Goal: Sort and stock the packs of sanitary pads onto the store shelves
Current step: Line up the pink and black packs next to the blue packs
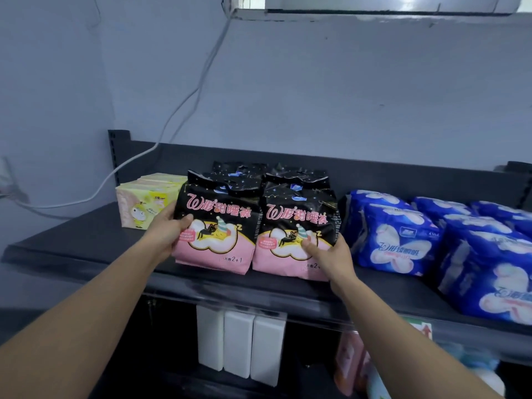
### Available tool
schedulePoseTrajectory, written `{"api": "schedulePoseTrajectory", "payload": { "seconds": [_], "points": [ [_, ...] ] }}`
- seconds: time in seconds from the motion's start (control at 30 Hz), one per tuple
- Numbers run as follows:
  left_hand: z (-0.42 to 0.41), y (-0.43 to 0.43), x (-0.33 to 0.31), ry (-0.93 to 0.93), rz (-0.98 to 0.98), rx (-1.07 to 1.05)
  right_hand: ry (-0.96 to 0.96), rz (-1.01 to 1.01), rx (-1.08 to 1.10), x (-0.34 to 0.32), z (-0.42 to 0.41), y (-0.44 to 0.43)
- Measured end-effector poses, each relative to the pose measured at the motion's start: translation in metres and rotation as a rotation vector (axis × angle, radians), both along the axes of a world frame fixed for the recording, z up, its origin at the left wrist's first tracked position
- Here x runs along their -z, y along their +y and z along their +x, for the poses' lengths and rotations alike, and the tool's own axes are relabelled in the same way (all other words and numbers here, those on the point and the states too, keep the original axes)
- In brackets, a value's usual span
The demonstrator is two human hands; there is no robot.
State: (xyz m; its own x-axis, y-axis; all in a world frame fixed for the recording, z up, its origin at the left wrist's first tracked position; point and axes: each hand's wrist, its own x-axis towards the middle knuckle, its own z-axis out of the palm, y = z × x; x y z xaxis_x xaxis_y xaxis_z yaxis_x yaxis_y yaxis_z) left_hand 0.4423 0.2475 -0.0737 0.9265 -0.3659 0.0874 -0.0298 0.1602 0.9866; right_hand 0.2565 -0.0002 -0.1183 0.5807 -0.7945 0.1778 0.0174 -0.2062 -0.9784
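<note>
A dark shelf (86,246) is set against a pale wall (316,96), with a white cable (213,54) hanging down to its ten o'clock corner. Two black-and-pink packs are stood side by side, touching, at the shelf's front edge, with rear packs (296,175) of the same kind lined up behind them. The left pack (221,226) is gripped at its nine o'clock edge by the left hand (169,228), with the thumb laid on the front; the right pack (296,226) is pinched at its five o'clock corner by the right hand (331,254), likewise with the thumb in front. Yellow packs (144,203) are found just beside the row at nine o'clock, blue packs (397,240) near it at three o'clock. The pair is judged to be close to the lip, so a forward tip and a fall toward the white packs (239,341) at six o'clock could be caused by early release. The soft film could be creased where only an edge or corner is held. If the pair is pushed back hard, the rear packs could be toppled; if it is pushed unevenly, the yellow or blue rows could be crowded and the sorting blurred.
</note>
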Motion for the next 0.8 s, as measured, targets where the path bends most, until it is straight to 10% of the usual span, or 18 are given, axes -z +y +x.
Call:
{"api": "schedulePoseTrajectory", "payload": {
  "seconds": [0.8],
  "points": [
    [0.001,-0.022,0.027,-0.790,0.734,-0.353,0.453,-0.441,0.229,0.003,-0.015,0.028]
  ]
}}
